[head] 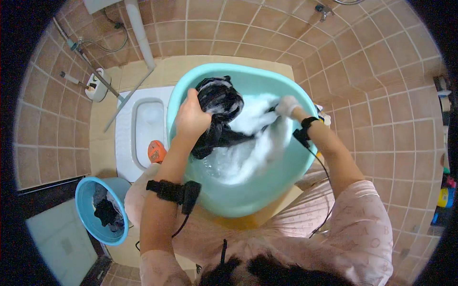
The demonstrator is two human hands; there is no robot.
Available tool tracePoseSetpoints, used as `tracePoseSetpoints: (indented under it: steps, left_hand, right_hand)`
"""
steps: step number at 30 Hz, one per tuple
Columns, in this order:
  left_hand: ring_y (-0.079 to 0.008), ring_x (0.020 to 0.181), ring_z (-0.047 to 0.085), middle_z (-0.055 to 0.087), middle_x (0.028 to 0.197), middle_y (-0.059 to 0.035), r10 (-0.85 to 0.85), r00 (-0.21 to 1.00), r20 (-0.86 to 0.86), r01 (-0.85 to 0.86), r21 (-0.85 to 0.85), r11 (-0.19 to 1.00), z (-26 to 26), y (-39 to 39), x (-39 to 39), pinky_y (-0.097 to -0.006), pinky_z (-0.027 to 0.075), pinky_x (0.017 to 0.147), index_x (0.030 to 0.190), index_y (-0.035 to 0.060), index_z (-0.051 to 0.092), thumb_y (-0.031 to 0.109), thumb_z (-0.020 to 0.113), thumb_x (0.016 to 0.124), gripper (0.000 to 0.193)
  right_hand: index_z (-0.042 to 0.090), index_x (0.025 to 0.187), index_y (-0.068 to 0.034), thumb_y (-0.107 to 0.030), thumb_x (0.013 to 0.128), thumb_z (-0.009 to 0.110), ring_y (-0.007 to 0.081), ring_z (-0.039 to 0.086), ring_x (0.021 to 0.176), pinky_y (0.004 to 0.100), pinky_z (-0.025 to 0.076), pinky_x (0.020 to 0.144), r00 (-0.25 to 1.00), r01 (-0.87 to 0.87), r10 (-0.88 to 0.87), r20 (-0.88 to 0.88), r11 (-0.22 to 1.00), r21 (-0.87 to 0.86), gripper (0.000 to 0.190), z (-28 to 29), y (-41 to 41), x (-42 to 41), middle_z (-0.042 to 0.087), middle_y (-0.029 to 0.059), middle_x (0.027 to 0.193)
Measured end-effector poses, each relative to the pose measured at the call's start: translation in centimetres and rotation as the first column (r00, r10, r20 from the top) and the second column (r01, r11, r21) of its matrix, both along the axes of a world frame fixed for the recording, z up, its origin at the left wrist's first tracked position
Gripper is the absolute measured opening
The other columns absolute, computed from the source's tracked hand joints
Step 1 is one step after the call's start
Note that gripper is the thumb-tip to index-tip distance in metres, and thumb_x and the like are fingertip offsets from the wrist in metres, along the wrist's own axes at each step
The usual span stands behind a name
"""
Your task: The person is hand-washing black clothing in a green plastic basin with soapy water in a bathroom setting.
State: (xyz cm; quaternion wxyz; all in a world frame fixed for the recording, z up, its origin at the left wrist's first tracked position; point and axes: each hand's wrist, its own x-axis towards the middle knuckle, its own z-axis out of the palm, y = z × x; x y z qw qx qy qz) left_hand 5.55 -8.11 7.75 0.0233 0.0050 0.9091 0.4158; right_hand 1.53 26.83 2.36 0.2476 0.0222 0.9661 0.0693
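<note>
A large mint-green plastic tub (pixel 243 200) stands before me with water and white suds (pixel 247 161) in it. My left hand (pixel 193 116) grips a wet black garment (pixel 220 98) at the tub's left side. Lather streaks the bunched cloth, and its lower part trails into the water. On the right, my foam-covered right hand (pixel 288 106) is blurred. It is closed on a dark end of cloth just above the suds; foam hides whether this belongs to the same garment.
A white squat toilet (pixel 123 143) lies left of the tub. At lower left stands a blue bucket (pixel 78 200) holding dark clothes (pixel 106 212). A toilet-brush holder (pixel 98 85) and a slanting pole (pixel 94 68) are at upper left. A tap (pixel 324 12) juts from the tiled wall.
</note>
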Motion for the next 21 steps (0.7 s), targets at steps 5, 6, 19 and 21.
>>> tracePoseSetpoints:
  steps: [5, 6, 19, 21]
  left_hand:
    - [-0.044, 0.095, 0.052, 0.052, 0.103, -0.0282, -0.065, 0.988, 0.138, 0.07, -0.028, 0.997, -3.6, 1.0, 1.7, -0.0461, 0.042, 0.082, 0.103, -0.0025, 0.04, 0.019, 0.061, 0.077, 0.04]
    - [-0.0429, 0.093, 0.053, 0.054, 0.099, -0.0268, -0.072, 0.994, 0.077, 0.075, -0.036, 0.997, -3.2, 1.0, 2.3, -0.0447, 0.042, 0.082, 0.102, -0.0023, 0.041, 0.019, 0.061, 0.077, 0.038]
    - [-0.0263, 0.105, 0.048, 0.049, 0.115, -0.0132, -0.278, 0.754, 0.595, -0.182, 0.596, 0.782, -1.3, 5.9, 4.0, -0.046, 0.042, 0.082, 0.122, 0.0073, 0.035, 0.034, 0.06, 0.081, 0.056]
    - [-0.0295, 0.119, 0.037, 0.039, 0.128, -0.015, -0.343, 0.615, 0.71, -0.424, 0.665, 0.615, -2.3, 6.5, 5.3, -0.0535, 0.035, 0.09, 0.126, 0.0109, 0.033, 0.039, 0.059, 0.08, 0.059]
  right_hand:
    - [0.061, 0.097, -0.002, -0.014, 0.069, 0.054, 0.0372, 0.058, 0.087, 0.0427, 0.047, 0.077, 0.994, -0.075, 0.071, -0.082, 0.996, -0.048, 0.031, -0.4, 3.3, 0.8, 0.06, 0.0229, 0.098]
    - [0.055, 0.107, -0.003, -0.013, 0.07, 0.054, 0.0377, 0.054, 0.095, 0.0425, 0.045, 0.082, 0.992, -0.086, 0.073, -0.105, 0.988, -0.129, 0.038, -1.2, 2.8, 1.5, 0.051, 0.0233, 0.111]
    - [0.061, 0.091, -0.009, -0.016, 0.075, 0.048, 0.0216, 0.053, 0.09, 0.0378, 0.041, 0.083, 0.741, -0.265, 0.351, 0.573, 0.936, -0.231, 0.022, -8.9, -4.2, 11.6, 0.06, 0.0067, 0.092]
    - [0.063, 0.088, -0.009, -0.016, 0.075, 0.047, 0.0199, 0.055, 0.087, 0.0378, 0.042, 0.082, 0.716, -0.209, 0.357, 0.6, 0.93, -0.303, 0.021, -6.8, -5.3, 12.4, 0.063, 0.0053, 0.087]
